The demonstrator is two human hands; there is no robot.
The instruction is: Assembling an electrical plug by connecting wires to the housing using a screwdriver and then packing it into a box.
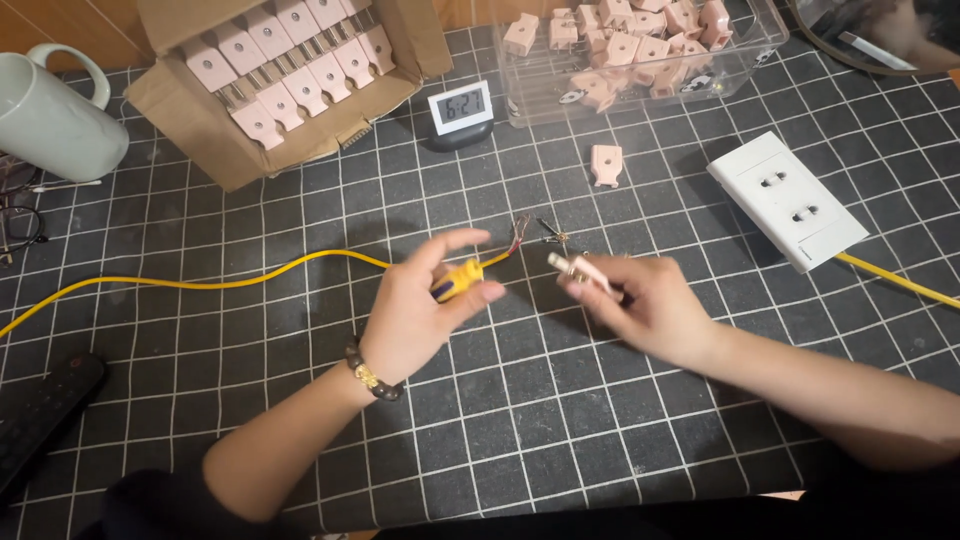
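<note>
Pinching a yellow-handled screwdriver (pixel 458 278) between thumb and fingers, the left hand (pixel 420 310) has its grip clamped on the tool's handle, the tip aimed toward the bared wire ends (pixel 535 235) just beyond it. The right hand (pixel 640 305) has its grip closed around a small pink plug (pixel 580 272), whose metal prongs poke out toward the screwdriver; the two hands sit near each other without touching. A beaded bracelet (pixel 372 378) circles the left wrist. Taking the screwdriver as the landmark, a yellow cable (pixel 200 283) runs from it off to the left across the dark gridded surface (pixel 520 420). Beyond the screwdriver lies a single loose pink plug part (pixel 606 165), and farther back a small digital clock (pixel 461 108). Back and to the left of the screwdriver stands an open cardboard box (pixel 200 140) with rows of pink plugs; back and to the right is a clear plastic bin (pixel 640 95) heaped with more of them. To the right of the screwdriver rests a white double socket block (pixel 785 200), with another yellow lead leaving it. Far left sit a pale green mug (pixel 55 120) and a black remote (pixel 40 420).
</note>
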